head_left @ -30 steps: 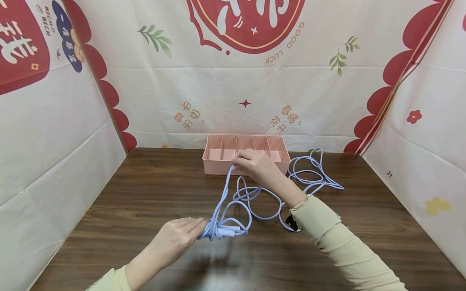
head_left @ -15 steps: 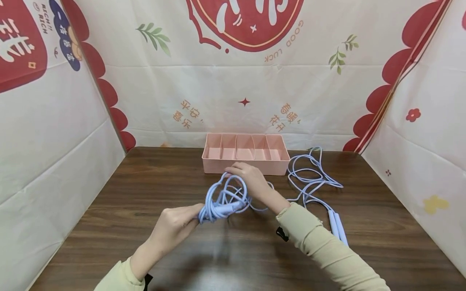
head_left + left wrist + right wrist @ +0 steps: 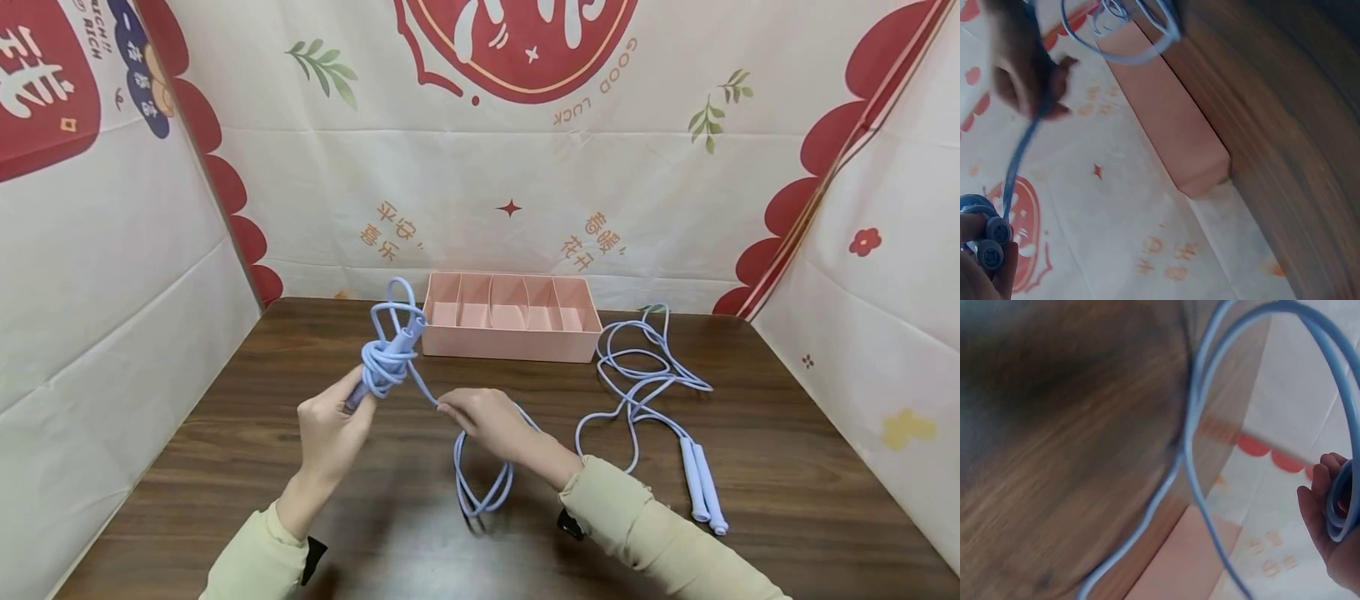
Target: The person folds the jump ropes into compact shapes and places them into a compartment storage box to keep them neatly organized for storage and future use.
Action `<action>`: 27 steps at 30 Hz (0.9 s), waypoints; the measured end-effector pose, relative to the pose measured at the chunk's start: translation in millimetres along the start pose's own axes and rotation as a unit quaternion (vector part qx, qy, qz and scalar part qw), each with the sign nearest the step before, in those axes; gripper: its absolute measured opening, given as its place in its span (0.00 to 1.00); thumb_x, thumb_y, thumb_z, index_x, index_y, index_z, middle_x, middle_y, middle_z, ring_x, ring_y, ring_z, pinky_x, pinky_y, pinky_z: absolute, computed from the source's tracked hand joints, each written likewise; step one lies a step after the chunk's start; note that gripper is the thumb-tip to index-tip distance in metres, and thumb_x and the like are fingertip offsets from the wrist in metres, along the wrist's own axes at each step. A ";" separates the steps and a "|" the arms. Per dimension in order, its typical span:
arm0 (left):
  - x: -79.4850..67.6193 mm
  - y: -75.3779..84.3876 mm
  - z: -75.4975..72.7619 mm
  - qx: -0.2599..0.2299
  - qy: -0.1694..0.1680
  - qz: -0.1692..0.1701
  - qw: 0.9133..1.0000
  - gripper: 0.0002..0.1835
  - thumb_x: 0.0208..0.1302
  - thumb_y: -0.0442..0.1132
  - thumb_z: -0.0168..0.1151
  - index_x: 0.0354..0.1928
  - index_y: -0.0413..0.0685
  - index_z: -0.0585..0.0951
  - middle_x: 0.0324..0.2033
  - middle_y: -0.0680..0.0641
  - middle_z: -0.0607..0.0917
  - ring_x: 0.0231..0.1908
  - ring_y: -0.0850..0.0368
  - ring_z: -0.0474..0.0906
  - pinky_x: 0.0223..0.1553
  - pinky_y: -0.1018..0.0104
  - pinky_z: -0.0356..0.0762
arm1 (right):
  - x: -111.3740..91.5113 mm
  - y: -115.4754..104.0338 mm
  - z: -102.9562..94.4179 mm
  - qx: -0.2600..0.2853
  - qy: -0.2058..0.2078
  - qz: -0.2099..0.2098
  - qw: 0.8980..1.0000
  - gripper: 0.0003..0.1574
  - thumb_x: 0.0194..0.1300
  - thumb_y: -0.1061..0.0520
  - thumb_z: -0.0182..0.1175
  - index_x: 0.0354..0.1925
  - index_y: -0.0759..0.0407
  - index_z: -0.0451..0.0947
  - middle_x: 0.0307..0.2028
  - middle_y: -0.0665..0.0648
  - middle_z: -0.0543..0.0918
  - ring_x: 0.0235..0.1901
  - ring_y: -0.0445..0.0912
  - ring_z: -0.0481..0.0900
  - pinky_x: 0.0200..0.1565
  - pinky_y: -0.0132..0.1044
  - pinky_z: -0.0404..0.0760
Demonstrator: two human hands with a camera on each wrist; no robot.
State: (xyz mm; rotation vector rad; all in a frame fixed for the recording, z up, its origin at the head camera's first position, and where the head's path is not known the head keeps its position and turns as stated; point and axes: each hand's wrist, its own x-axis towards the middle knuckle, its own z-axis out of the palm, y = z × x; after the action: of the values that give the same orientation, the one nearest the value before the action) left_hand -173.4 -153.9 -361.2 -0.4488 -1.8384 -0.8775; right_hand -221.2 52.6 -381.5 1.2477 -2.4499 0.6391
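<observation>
White cloth walls point(image 3: 315, 208) stand at the far side and along the left and right, printed with red scallops, green sprigs and orange and white characters. Between them lies the dark wood-grain desk point(image 3: 225, 467), with a bright sheen at its near middle.

At the far middle of the desk sits a pink box point(image 3: 512, 344), its long side facing near, with upright dividers making five compartments.

Right of the box, a pale blue loose rope point(image 3: 637, 375) lies in overlapping loops, running near to a pair of handles point(image 3: 701, 483) side by side. The right forearm hides part of the cord near it.

A second pale blue rope point(image 3: 384, 367) is up in the hands, left of the box and nearer, wound several times around its own two handles point(image 3: 406, 340), which tilt up toward the far right. One loop of its cord hangs low beneath the right hand.

The left hand point(image 3: 330, 429) pinches the lower ends of those handles between thumb and fingers; the left wrist view shows the two ends next to each other. The right hand point(image 3: 491, 423) has fingertips pressed together on a strand leading from the wrapped part. Pale green sleeves point(image 3: 258, 550) cover both forearms.
</observation>
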 end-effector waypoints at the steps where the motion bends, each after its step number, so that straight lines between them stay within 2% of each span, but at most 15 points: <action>1: -0.1 -3.0 0.0 0.014 0.006 -0.007 1.000 0.14 0.41 0.20 0.57 0.34 0.35 0.83 0.14 0.47 0.78 0.13 0.64 0.59 0.12 0.73 0.56 | -0.7 -4.8 -2.2 0.012 -0.010 0.003 1.000 0.09 0.65 0.55 0.52 0.35 0.55 0.79 0.23 0.45 0.78 0.23 0.33 0.73 0.28 0.28 0.73; 5: -1.5 -14.4 0.2 0.056 0.023 -0.023 0.998 0.12 0.42 0.22 0.56 0.31 0.37 0.83 0.10 0.49 0.71 0.12 0.63 0.54 0.12 0.71 0.49 | -1.9 -15.3 -6.7 0.085 -0.045 0.028 0.995 0.07 0.65 0.58 0.52 0.33 0.57 0.77 0.18 0.44 0.70 0.18 0.32 0.64 0.23 0.25 0.65; 9: -1.2 -24.2 -0.7 0.082 0.036 -0.032 0.996 0.09 0.44 0.24 0.57 0.30 0.38 0.82 0.10 0.51 0.68 0.12 0.62 0.53 0.12 0.69 0.48 | -6.4 -15.6 -6.6 0.164 -0.055 0.082 0.982 0.08 0.64 0.60 0.53 0.33 0.60 0.79 0.17 0.44 0.69 0.16 0.31 0.62 0.20 0.25 0.65; 12: 2.0 -30.4 -4.4 0.101 0.048 -0.037 0.993 0.08 0.44 0.24 0.58 0.29 0.38 0.82 0.09 0.50 0.68 0.12 0.60 0.53 0.12 0.67 0.49 | -12.4 -14.9 -7.3 0.231 -0.056 0.142 0.961 0.10 0.63 0.61 0.53 0.38 0.62 0.80 0.16 0.49 0.72 0.11 0.32 0.65 0.16 0.27 0.69; 15: 6.8 -35.4 -11.2 0.124 0.061 -0.040 0.990 0.08 0.45 0.25 0.57 0.29 0.37 0.81 0.09 0.49 0.70 0.12 0.59 0.53 0.12 0.64 0.51 | -17.7 -17.1 -12.7 0.281 -0.054 0.194 0.938 0.13 0.64 0.61 0.53 0.44 0.65 0.79 0.17 0.56 0.75 0.07 0.39 0.69 0.12 0.33 0.72; 17: 10.3 -38.4 -16.5 0.142 0.070 -0.043 0.986 0.07 0.45 0.25 0.56 0.28 0.37 0.81 0.09 0.47 0.70 0.12 0.58 0.52 0.12 0.61 0.51 | -20.7 -19.4 -18.7 0.292 -0.052 0.217 0.930 0.14 0.64 0.62 0.52 0.45 0.67 0.78 0.18 0.59 0.76 0.06 0.42 0.69 0.10 0.35 0.72; 18: 11.7 -40.0 -19.2 0.154 0.073 -0.045 0.984 0.07 0.45 0.25 0.56 0.29 0.37 0.81 0.09 0.46 0.71 0.12 0.57 0.52 0.12 0.60 0.52 | -22.1 -20.4 -22.0 0.287 -0.051 0.221 0.931 0.13 0.64 0.62 0.52 0.44 0.67 0.78 0.19 0.59 0.77 0.06 0.41 0.69 0.10 0.35 0.72; 19: 12.9 -41.4 -21.8 0.165 0.073 -0.044 0.983 0.07 0.45 0.25 0.56 0.29 0.37 0.81 0.10 0.45 0.72 0.12 0.56 0.52 0.12 0.59 0.52 | -23.3 -21.3 -25.4 0.272 -0.049 0.220 0.935 0.12 0.64 0.63 0.52 0.42 0.67 0.79 0.19 0.58 0.77 0.06 0.40 0.68 0.11 0.33 0.71; 23: 14.2 -45.2 -29.7 0.202 0.050 -0.034 0.978 0.07 0.46 0.25 0.54 0.29 0.35 0.79 0.14 0.40 0.78 0.12 0.54 0.54 0.10 0.58 0.53 | -27.3 -23.9 -38.4 0.174 -0.040 0.193 0.965 0.09 0.63 0.63 0.53 0.31 0.63 0.80 0.17 0.52 0.76 0.13 0.32 0.64 0.16 0.27 0.66; 25: 13.3 -45.7 -31.4 0.214 0.033 -0.027 0.976 0.07 0.46 0.25 0.53 0.29 0.35 0.78 0.14 0.40 0.78 0.12 0.54 0.54 0.10 0.59 0.52 | -29.3 -26.3 -43.5 0.109 -0.031 0.175 0.978 0.07 0.61 0.63 0.55 0.31 0.62 0.81 0.16 0.49 0.74 0.16 0.33 0.62 0.18 0.28 0.63; 27: 12.3 -45.3 -32.7 0.228 0.019 -0.023 0.973 0.06 0.45 0.24 0.53 0.27 0.35 0.77 0.14 0.40 0.77 0.11 0.54 0.54 0.09 0.59 0.50 | -32.1 -29.9 -47.6 0.049 -0.030 0.150 0.987 0.06 0.60 0.62 0.57 0.33 0.62 0.81 0.17 0.47 0.72 0.17 0.34 0.63 0.20 0.29 0.64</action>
State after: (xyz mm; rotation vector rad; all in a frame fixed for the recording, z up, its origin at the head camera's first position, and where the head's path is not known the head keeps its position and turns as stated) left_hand -187.3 -209.2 -359.2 -0.0993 -1.9464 -0.4645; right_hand -174.8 83.7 -348.7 0.9488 -2.7125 0.8185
